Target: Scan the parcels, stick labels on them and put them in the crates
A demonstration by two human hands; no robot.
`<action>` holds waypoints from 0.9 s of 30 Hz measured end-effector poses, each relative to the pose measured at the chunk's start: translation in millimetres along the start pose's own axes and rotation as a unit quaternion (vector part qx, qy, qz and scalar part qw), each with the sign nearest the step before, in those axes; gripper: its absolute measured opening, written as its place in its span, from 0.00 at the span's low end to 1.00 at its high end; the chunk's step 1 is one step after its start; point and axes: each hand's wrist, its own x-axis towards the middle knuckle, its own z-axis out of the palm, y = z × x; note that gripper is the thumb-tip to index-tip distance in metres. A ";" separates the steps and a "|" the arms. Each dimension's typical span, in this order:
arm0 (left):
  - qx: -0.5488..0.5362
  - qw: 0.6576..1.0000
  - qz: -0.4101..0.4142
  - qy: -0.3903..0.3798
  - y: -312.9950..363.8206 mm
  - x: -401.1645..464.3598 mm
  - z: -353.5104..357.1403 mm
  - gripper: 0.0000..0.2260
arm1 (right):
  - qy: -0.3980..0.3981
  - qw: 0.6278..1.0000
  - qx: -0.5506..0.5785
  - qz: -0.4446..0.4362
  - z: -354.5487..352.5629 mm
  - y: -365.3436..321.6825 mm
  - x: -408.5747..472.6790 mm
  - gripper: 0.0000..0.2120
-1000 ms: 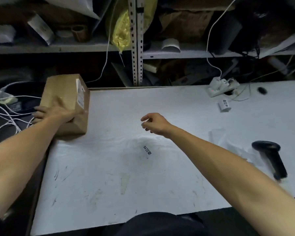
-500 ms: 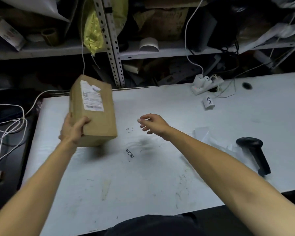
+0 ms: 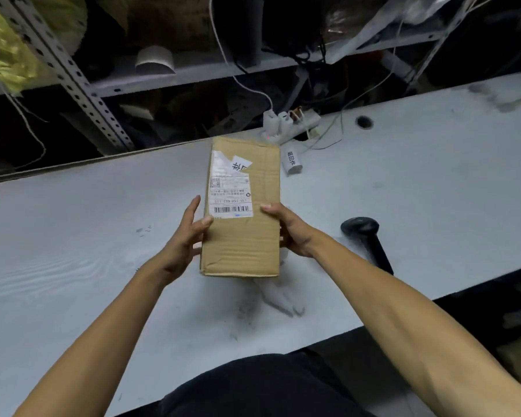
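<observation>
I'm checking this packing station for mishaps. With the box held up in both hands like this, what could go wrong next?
1. The scanner lies near the table edge by the right hand; a careless reach might knock it off.
2. A small white label on the cardboard box looks partly lifted over the shipping label; it may peel away.
3. To scan, one hand must let go, leaving the left hand holding the box alone; it could slip.

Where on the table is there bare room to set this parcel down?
Widest: table left of the left hand. Also beyond the scanner toward the far right. Crowded behind the parcel: power strip, cables, label roll.
</observation>
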 end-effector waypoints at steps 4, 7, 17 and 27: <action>-0.018 1.000 0.020 -0.003 4.2 17.9 40.4 0.42 | 0.013 0.997 -0.070 -0.018 -27.3 2.0 -21.3 0.26; -0.030 0.999 0.043 0.006 3.5 22.1 52.2 0.39 | 0.199 0.961 -0.162 -0.101 -57.3 6.1 -33.5 0.23; 0.139 0.984 0.012 -0.107 62.9 37.0 -2.4 0.30 | 0.328 0.901 -0.229 0.170 -165.7 63.3 -81.0 0.27; 0.221 0.932 -0.077 -0.278 108.4 43.6 -12.5 0.28 | 0.119 0.991 -0.008 -0.058 -97.0 -37.0 -48.3 0.52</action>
